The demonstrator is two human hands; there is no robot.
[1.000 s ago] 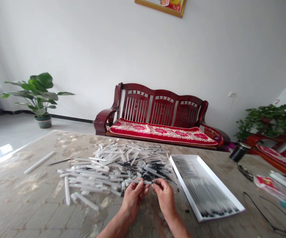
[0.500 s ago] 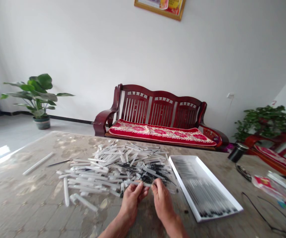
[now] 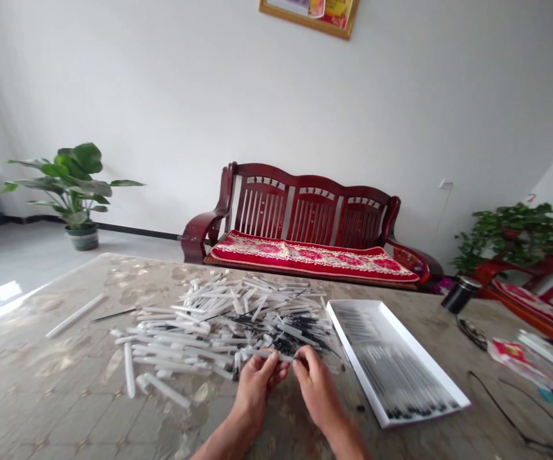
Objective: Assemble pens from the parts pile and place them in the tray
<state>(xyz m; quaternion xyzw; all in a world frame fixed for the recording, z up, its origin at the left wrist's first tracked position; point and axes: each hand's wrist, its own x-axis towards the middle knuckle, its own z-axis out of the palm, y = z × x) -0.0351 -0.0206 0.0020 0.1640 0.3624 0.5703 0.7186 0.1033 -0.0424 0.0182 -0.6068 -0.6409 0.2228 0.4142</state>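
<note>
My left hand (image 3: pixel 256 382) and my right hand (image 3: pixel 315 386) meet low in the middle, fingertips pinched on the two ends of a white pen barrel (image 3: pixel 271 353) held crosswise. Just beyond them lies a heap of white pen barrels and black refills (image 3: pixel 228 322) spread over the patterned table (image 3: pixel 56 383). To the right sits a long white tray (image 3: pixel 444 390) holding several rows of assembled pens.
A loose white tube (image 3: pixel 76 314) lies far left. A black cup (image 3: pixel 457 295), glasses, cords and a red packet (image 3: pixel 513 352) lie at right. Behind the table stand a red wooden bench (image 3: pixel 305 233) and potted plants (image 3: pixel 73 185).
The hands sank slightly toward the table and drew a little closer together on the pen; the view tilted down a touch. The pile and tray stayed put.
</note>
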